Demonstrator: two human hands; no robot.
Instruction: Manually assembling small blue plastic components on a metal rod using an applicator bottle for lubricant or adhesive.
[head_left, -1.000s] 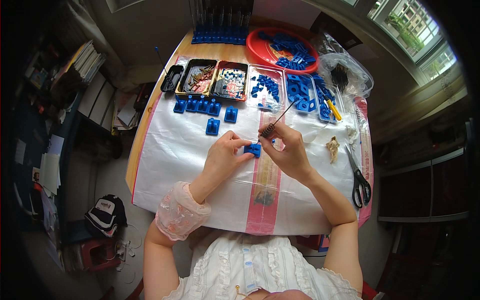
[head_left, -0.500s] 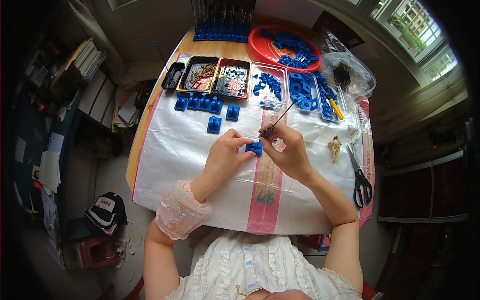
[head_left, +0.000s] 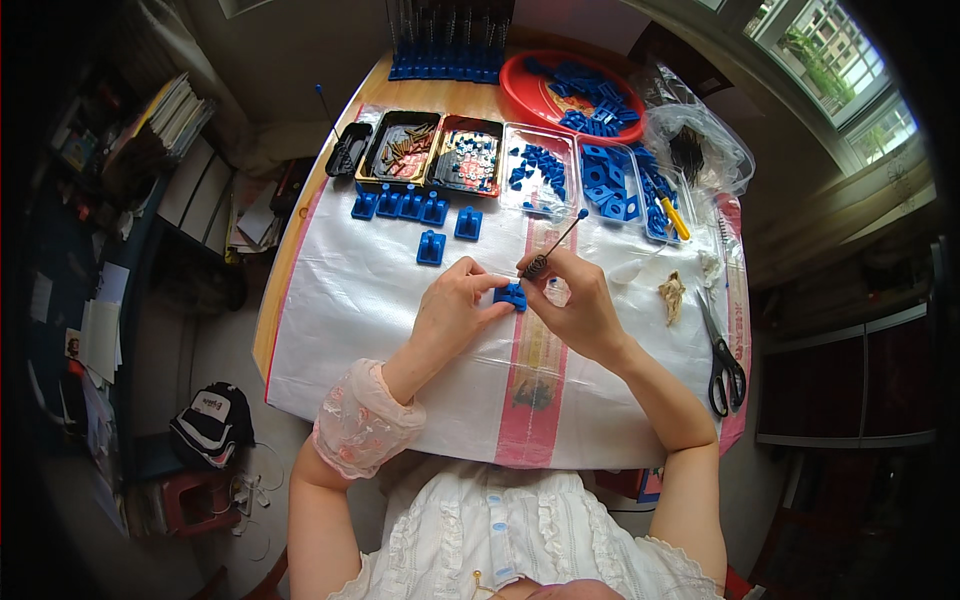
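Though dim the room point(head_left: 285, 70), white sheeting point(head_left: 335, 300) beneath hands point(head_left: 453, 305) point(head_left: 580, 308).

Scissors point(head_left: 722, 349) lie right of the right hand point(head_left: 578, 306).

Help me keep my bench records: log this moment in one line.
left hand: holding small blue part | right hand: gripping dark rod with coil spring | scissors: right side of sheet

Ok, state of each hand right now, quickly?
Left hand: closed, thumb and fingers holding a small blue part.
Right hand: closed, pinching a thin dark rod with coil spring.
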